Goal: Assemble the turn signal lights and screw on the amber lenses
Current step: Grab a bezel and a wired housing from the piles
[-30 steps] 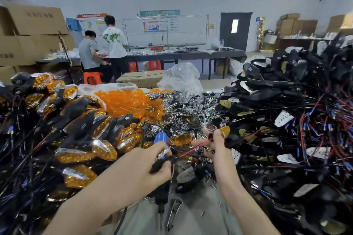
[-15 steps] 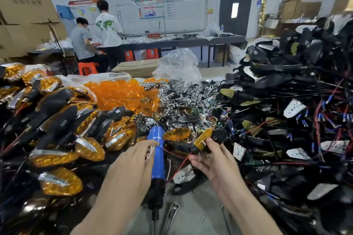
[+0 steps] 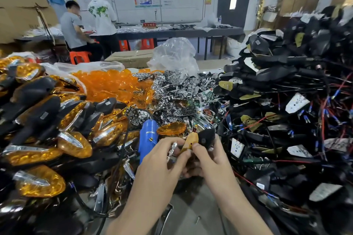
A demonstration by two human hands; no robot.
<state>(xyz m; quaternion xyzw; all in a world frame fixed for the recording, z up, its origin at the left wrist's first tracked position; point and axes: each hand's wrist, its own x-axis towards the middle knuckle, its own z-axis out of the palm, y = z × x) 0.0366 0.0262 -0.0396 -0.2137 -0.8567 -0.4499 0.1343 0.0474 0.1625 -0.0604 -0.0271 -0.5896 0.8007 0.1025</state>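
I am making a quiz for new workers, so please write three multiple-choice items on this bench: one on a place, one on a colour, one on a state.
1. Where does the pile of finished lights lie?
A) at the person's left
B) at the person's right
C) on a shelf

2. What colour is the screwdriver?
A) red
B) blue
C) green

3. In what state is the housing that the left hand and right hand hold?
A) lens screwed on
B) no lens yet, yellow board bare
C) wrapped in plastic

Key:
1 A, the amber-and-black lights are heaped at the left.
2 B, its handle is blue.
3 B, the fingers pinch it and the board shows uncovered.
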